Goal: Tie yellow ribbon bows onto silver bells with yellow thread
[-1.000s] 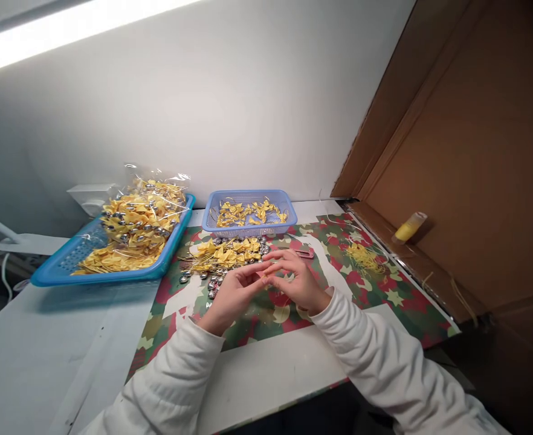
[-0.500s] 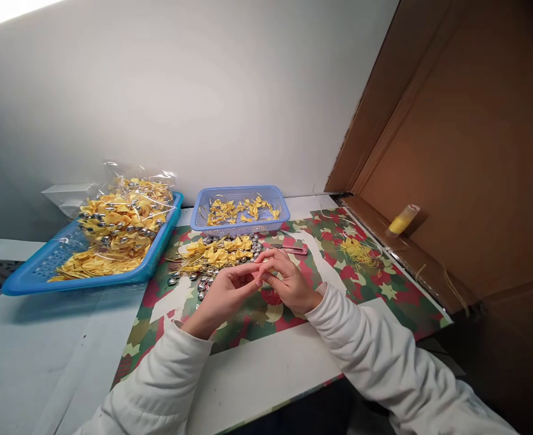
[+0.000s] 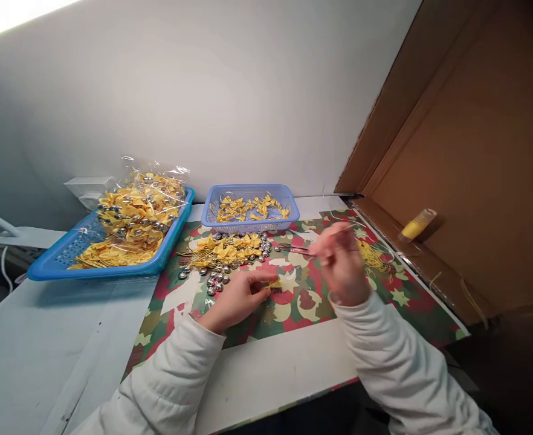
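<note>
My left hand is closed in a pinch over the camouflage-print mat, with a small yellow ribbon bow between thumb and fingertips. To the right, my right hand is raised above the mat, its fingers smeared by motion; whether it holds anything cannot be made out. Just left of it lie thread snips with a reddish handle. Beyond my left hand is a heap of yellow ribbon bows, with silver bells scattered around it. A tangle of yellow thread lies behind my right hand.
A light-blue basket with yellow bows stands against the wall. At the left, a larger blue basket holds loose bows and a clear bag of bows with bells. A yellow thread spool sits on the cardboard at the right.
My hands, together before, are now apart. The right hand has moved right and up, beside the snips; the left keeps its pinch, and the yellow bow now shows. The view has shifted slightly.
</note>
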Available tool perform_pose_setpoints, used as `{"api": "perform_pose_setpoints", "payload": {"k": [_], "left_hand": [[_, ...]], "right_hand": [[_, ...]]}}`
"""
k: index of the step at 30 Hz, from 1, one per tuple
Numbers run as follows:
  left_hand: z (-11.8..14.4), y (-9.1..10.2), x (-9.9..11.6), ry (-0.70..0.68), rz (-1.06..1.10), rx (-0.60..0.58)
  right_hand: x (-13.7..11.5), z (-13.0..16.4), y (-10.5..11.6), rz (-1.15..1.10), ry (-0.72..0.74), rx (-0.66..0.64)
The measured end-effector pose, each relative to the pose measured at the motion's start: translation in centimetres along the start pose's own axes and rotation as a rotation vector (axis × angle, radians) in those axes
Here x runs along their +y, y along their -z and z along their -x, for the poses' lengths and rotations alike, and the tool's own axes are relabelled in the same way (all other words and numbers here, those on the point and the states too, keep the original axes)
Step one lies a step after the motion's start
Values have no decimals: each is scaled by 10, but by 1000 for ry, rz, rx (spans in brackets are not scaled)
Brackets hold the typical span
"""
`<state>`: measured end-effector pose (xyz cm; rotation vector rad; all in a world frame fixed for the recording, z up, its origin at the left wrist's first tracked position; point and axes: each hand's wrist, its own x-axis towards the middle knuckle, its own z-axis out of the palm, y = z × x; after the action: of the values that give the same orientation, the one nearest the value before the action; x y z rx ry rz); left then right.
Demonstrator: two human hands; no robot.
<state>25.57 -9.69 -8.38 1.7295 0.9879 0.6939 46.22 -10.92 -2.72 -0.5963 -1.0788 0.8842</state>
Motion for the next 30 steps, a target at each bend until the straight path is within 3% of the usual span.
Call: {"api": "perform_pose_setpoints", "payload": {"k": [4, 8, 11, 18, 25, 27, 30], "left_hand": [[3, 1, 4, 25, -75, -64], [4, 0, 6, -2, -161, -84], [4, 1, 4, -66, -263, -81], [3, -2, 1, -314, -589, 58], [2, 7, 2, -269, -776, 345], [0, 11, -1, -254, -854, 348], [-4, 11, -7, -304, -915, 248]], "right_hand": [[-49, -17, 22, -90, 255, 221], [-63, -15, 26, -100, 262, 217], [-57, -10, 20, -109, 239, 137], [-29, 0, 9, -9, 85, -66], [-2, 3, 6, 150, -173, -44], [8, 3, 4, 177, -243, -23], [26, 6, 0, 209, -336, -25]]}}
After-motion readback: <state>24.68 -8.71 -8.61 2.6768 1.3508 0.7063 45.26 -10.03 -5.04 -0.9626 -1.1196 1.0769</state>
